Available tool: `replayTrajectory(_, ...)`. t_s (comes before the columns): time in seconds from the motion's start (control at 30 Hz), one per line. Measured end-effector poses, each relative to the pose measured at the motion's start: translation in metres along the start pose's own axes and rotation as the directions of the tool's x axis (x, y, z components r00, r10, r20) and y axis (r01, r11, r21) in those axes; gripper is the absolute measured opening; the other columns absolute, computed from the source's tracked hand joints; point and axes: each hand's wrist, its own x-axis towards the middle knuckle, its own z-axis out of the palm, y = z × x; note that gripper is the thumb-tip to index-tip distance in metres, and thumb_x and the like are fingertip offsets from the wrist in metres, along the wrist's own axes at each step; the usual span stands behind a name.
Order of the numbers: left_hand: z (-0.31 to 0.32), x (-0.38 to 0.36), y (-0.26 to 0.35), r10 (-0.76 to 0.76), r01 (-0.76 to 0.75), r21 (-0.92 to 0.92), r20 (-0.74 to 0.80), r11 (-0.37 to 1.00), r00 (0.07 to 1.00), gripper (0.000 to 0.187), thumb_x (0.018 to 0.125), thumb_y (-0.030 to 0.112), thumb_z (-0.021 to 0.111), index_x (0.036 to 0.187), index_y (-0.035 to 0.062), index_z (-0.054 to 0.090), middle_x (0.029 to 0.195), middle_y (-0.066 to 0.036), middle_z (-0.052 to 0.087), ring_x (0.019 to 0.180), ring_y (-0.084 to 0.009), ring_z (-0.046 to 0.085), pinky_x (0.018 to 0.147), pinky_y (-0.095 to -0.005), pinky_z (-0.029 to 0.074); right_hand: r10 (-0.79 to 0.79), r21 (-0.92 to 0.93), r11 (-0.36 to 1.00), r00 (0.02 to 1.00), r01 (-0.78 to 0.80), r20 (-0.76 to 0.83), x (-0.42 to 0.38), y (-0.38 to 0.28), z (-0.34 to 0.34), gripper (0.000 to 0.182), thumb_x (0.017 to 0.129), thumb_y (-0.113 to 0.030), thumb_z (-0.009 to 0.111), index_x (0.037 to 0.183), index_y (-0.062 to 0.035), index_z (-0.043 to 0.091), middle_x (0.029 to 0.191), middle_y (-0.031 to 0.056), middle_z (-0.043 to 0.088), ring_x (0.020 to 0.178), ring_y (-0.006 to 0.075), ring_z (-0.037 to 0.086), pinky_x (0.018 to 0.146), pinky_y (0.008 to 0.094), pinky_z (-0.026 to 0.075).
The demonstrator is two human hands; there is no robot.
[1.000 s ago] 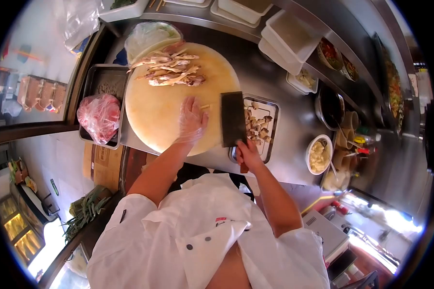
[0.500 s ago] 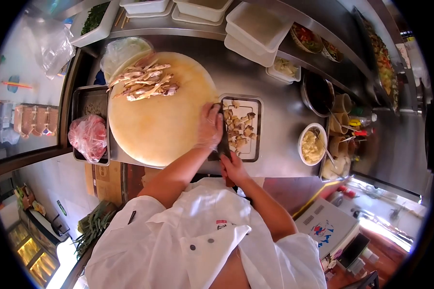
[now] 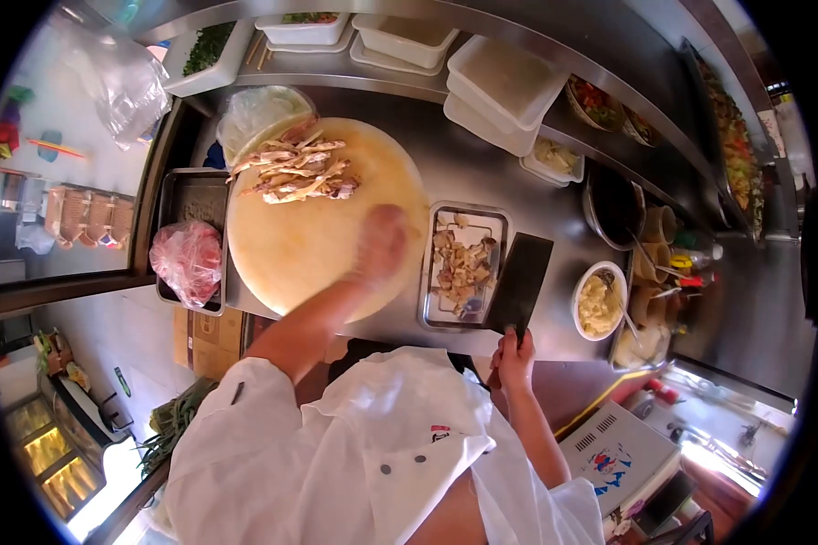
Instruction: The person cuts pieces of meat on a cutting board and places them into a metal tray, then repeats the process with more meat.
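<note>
A round cutting board (image 3: 309, 250) bears a heap of pale meat pieces (image 3: 304, 168) on its upper part. Over the board's right side is my left hand (image 3: 384, 241), gloved in clear plastic and smeared by motion, so its fingers cannot be made out. My right hand (image 3: 513, 357) grips the handle of a cleaver (image 3: 523, 282), whose broad dark blade lies just right of a metal tray (image 3: 426, 295). Chopped pieces (image 3: 462, 263) fill much of that tray.
Left of the board, a dark tray (image 3: 174, 191) holds bagged red meat (image 3: 187, 262). A white bowl (image 3: 600, 304) with a spoon, a dark sauce pot (image 3: 614, 204) and stacked white containers (image 3: 504, 82) stand to the right. Overhead runs a metal shelf (image 3: 400, 73).
My left hand has moved away from the cleaver, back over the board. The cleaver in my right hand has moved right, from the tray's left edge to its right side, showing its broad face.
</note>
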Motion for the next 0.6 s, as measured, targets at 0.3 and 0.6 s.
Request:
replayTrajectory(0.3, -0.153, 0.034, -0.126, -0.002, -0.014, 0.536, 0.029, 0.844, 1.0, 0.036, 0.079, 0.003, 0.072, 0.114, 0.0079, 0.07, 0.119, -0.016, 0.065, 0.112, -0.0402, 0.063, 0.094, -0.0531, 0.052, -0.018, -0.051, 0.998, 0.974, 0.03, 0.224, 0.012, -0.024, 0.055, 0.021, 0.113, -0.026, 0.06, 0.104, -0.008, 0.054, 0.068, 0.0011, 0.053, 0.048, 0.0124, 0.052, 0.042, 0.0319, 0.044)
replayTrajectory(0.6, -0.157, 0.016, -0.082, -0.057, -0.046, 0.534, 0.174, 0.844, 0.983, 0.031, 0.077, 0.01, 0.072, 0.108, 0.0072, 0.067, 0.115, -0.014, 0.065, 0.11, -0.0366, 0.063, 0.095, -0.0482, 0.053, -0.024, -0.203, 0.973, 0.925, 0.109, 0.38, 0.015, -0.049, 0.111, 0.026, 0.112, -0.031, 0.063, 0.103, -0.0082, 0.055, 0.063, 0.0009, 0.054, 0.048, 0.0122, 0.052, 0.044, 0.0323, 0.043)
